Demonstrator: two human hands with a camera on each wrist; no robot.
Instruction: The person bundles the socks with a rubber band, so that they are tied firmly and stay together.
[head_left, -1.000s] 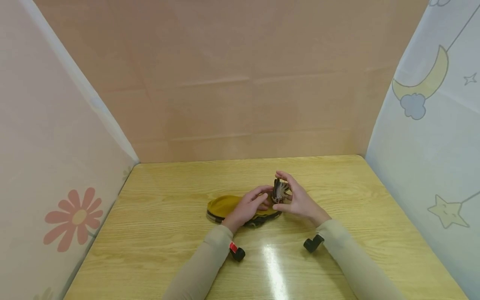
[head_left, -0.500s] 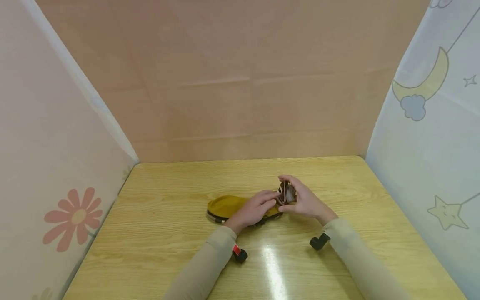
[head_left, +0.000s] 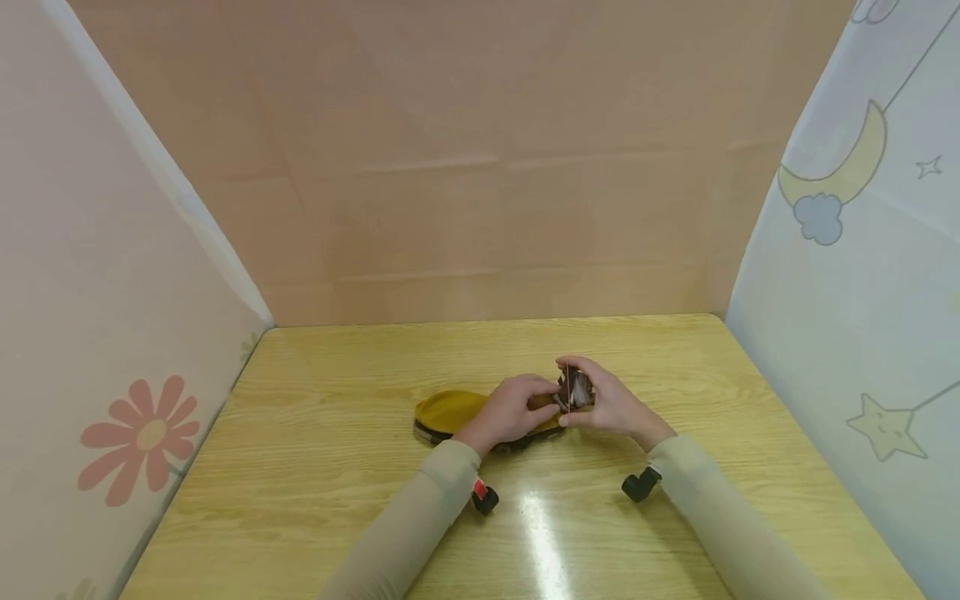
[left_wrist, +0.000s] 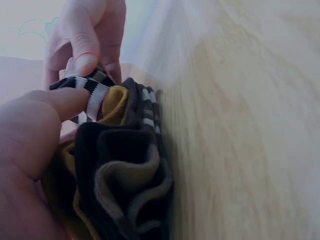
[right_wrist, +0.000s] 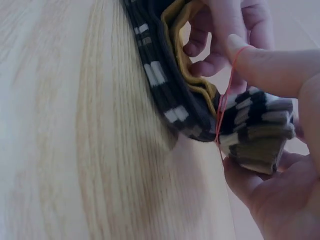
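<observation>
A bundle of folded socks (head_left: 448, 412), mustard and black with white checks, lies across the middle of the table. My left hand (head_left: 508, 412) pinches it near the cuff end. In the right wrist view, left fingers (right_wrist: 207, 65) show behind the mustard layer. My right hand (head_left: 613, 408) spreads a thin red rubber band (right_wrist: 225, 97) between thumb and fingers. The band runs across the socks, and the gathered striped cuffs (right_wrist: 260, 132) stick out through it toward the right palm. In the left wrist view, the right thumb (left_wrist: 82, 45) has the band looped over it, close above the checked cuff.
The wooden table (head_left: 300, 500) carries a bright light reflection in front. A plain tan sheet (head_left: 480, 167) hangs behind it, with patterned sheets (head_left: 832, 333) at the sides. Small black wrist cameras (head_left: 641, 483) sit below both forearms.
The right hand has moved slightly right and down with the stretched band, now around the cuff end. The left hand has shifted right along the socks, its fingers closing in near the cuffs.
</observation>
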